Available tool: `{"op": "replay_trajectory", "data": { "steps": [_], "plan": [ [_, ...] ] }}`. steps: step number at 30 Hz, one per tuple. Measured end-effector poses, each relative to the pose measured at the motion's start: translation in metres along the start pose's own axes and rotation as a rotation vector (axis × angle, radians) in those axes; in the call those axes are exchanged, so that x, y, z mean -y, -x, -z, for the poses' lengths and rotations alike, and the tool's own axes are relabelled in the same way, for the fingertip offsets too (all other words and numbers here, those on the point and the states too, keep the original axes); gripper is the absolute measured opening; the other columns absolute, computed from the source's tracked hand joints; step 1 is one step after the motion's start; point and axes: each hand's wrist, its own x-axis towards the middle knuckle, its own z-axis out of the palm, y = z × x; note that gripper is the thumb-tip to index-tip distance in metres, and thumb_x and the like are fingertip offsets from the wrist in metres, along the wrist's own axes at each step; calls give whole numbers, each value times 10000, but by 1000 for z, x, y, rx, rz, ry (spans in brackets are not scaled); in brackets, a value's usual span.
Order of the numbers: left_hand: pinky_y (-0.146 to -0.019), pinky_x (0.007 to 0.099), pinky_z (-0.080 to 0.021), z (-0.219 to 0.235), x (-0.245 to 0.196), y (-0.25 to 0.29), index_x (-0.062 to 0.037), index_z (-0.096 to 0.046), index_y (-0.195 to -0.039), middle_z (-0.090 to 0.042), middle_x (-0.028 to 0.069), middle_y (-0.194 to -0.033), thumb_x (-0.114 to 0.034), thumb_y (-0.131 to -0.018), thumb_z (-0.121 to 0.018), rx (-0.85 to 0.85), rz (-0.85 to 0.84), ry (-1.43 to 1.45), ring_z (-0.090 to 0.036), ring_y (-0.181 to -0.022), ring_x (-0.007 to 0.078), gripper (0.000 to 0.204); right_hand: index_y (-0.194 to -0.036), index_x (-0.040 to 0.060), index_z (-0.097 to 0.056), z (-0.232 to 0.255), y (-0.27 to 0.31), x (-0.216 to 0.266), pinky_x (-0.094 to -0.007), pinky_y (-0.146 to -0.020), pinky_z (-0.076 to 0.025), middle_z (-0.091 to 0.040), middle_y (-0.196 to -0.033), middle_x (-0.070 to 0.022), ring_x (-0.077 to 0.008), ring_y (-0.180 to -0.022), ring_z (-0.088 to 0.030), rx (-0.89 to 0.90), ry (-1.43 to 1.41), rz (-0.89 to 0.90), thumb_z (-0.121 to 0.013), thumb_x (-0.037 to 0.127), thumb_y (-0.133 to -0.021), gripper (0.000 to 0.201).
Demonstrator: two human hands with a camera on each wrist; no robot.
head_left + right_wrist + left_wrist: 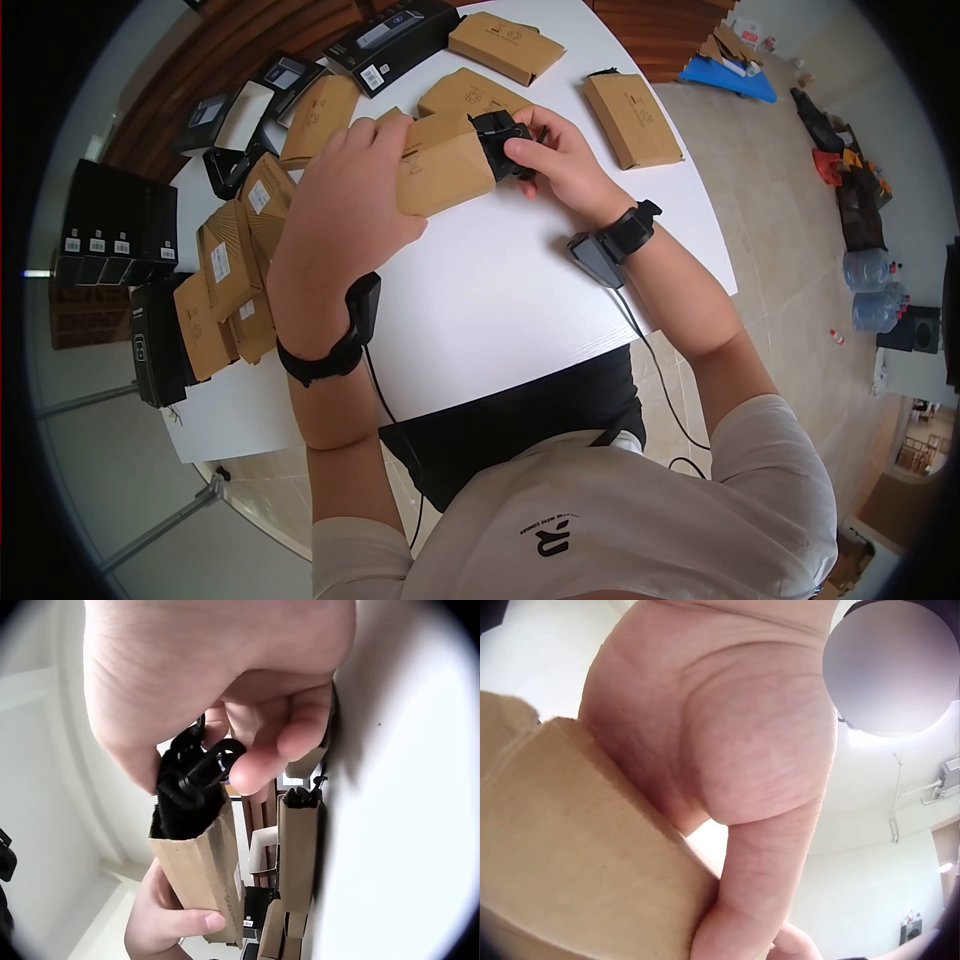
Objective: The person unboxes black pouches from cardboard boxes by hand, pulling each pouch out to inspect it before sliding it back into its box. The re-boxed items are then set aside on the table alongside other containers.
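Note:
My left hand point(340, 220) grips a slim brown cardboard box point(445, 165) above the white table, thumb on the near side and fingers over the far side. The box's right end is open. A black strap-like bundle with plastic loops point(191, 780) sticks out of that end. My right hand point(570, 165) pinches the bundle between thumb and fingers, right at the opening. In the left wrist view, the box point(592, 840) lies against the palm and thumb. The part of the bundle inside the box is hidden.
Another cardboard box point(635, 120) with black material at its end lies at the right on the white table point(500, 310). More brown boxes point(505, 45) lie behind and at the left. Black product boxes point(395, 45) stand at the back and left. Cables run from both wrist cameras.

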Motion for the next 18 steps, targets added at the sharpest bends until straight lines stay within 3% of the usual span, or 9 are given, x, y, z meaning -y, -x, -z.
{"op": "replay_trajectory", "data": {
  "steps": [4, 6, 7, 9, 16, 18],
  "plan": [
    [-967, 410, -478, 1, 1, 0, -46, -507, -1358, -581, 157, -1215, -140, -636, -743, 56, 55, -11, -545, -1164, 349, 766, -978, 37, -568, 9, -8, -6, -232, -487, -382, -555, -743, -8, -88, -543, -494, -23, -170, 38, -648, 196, -928, 185],
    [-992, 405, -472, 4, 10, 1, -40, -492, -1378, -578, 176, -1271, -164, -628, -757, 114, 139, 72, -547, -1185, 350, 805, -951, 36, -551, 18, -12, -6, -249, -493, -373, -559, -746, -16, -97, -539, -468, -171, -351, 87, -580, 147, -925, 118],
    [-992, 405, -472, 8, 11, 2, -40, -492, -1378, -578, 176, -1271, -164, -628, -757, 114, 139, 73, -547, -1185, 350, 805, -921, 58, -539, 22, -14, -4, -268, -504, -354, -557, -741, -23, -99, -534, -435, -163, -422, 111, -529, 154, -922, 97],
    [-1015, 400, -465, 15, 12, 4, -27, -477, -1391, -569, 192, -1316, -196, -619, -772, 112, 214, 26, -554, -1199, 347, 844, -914, 72, -528, 28, -16, 0, -278, -511, -338, -550, -732, -34, -110, -527, -422, -322, -541, 4, -512, 182, -931, 113],
    [-1007, 401, -472, 15, 20, 6, -12, -471, -1389, -571, 200, -1313, -208, -605, -790, 118, 277, 24, -562, -1201, 353, 869, -927, 77, -525, 25, -15, 0, -273, -510, -344, -554, -764, -51, -118, -527, -423, -336, -510, 46, -512, 153, -929, 77],
    [-980, 406, -492, 14, 18, 7, -4, -508, -1311, -600, 174, -1245, -169, -630, -816, 62, 203, 59, -574, -1172, 338, 765, -959, 71, -533, 21, -13, 0, -265, -505, -350, -558, -786, -55, -113, -530, -428, -248, -455, 39, -536, 124, -927, 62]
  ]
}}
